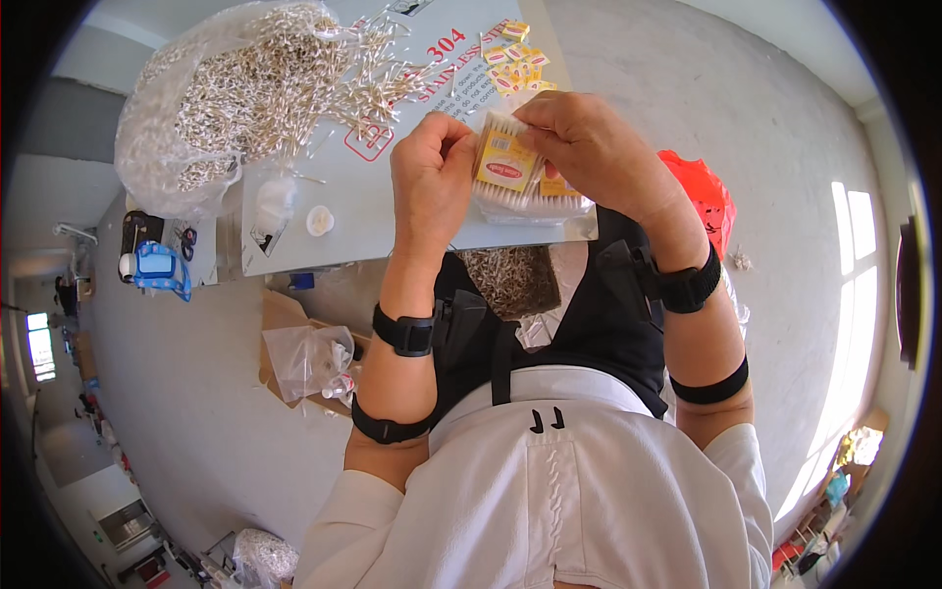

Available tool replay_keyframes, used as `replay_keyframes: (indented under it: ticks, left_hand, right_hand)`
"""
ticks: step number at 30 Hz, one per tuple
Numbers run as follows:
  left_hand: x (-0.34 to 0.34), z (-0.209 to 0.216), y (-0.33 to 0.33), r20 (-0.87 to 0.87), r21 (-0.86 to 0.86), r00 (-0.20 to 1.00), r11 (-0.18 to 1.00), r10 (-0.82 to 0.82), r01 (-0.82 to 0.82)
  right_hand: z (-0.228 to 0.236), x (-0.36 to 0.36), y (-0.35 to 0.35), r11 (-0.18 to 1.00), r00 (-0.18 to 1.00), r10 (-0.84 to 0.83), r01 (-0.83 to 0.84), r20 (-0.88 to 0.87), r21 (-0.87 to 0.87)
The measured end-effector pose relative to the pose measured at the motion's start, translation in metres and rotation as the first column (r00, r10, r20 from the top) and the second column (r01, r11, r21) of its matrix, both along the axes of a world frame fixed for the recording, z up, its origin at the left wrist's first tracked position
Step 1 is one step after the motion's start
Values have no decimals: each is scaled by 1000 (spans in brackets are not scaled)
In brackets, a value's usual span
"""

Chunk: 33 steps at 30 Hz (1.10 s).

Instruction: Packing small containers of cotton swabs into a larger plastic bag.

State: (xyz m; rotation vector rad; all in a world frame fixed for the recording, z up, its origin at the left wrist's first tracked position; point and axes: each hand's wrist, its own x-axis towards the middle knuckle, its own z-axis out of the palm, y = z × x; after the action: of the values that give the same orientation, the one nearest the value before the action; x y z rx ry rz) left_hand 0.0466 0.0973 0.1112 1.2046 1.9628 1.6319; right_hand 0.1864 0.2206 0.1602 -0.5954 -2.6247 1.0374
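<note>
A flat clear pack of cotton swabs (pixel 505 169) with a yellow label is tilted up between my hands. My left hand (pixel 424 177) is closed, thumb and finger pinching its left edge. With its fingers bent at the upper right edge, my right hand (pixel 610 157) pinches the clear wrapping. More yellow-labelled swab packs (pixel 557 185) lie just under and beside it, stacked at the table's front edge and partly covered by my right hand. Beyond my hands, several small yellow labels (pixel 518 71) are scattered on the table.
A large clear bag of loose cotton swabs (pixel 245 103) spills across the table (pixel 343 236) at left. Near it sit a small round white container (pixel 320 221), scissors (pixel 187 242) and a blue packet (pixel 162 270). Below are a swab-filled box (pixel 510 283) and a red bag (pixel 708 201).
</note>
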Motion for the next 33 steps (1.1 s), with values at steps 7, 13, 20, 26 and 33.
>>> replay_keyframes:
  ticks: [7,13,20,26,33]
  left_hand:
    - [1,8,3,4,-7,1000,1000,-9,9]
    - [-1,7,0,90,-19,996,1000,7,-5]
    - [-1,31,1,-25,245,1000,970,-2,8]
    - [15,61,-1,176,311,951,931,-256,193]
    - [30,68,0,499,510,861,837,-99,-199]
  right_hand:
    - [-2,0,1,994,996,-54,47,-77,-100]
    - [4,3,3,981,985,-128,109,-112,-162]
    - [7,10,17,966,921,-159,72,-354,-248]
    - [17,8,5,867,867,-144,-121,-477,-483]
    - [13,9,-15,718,803,-338,-117,-490,-686]
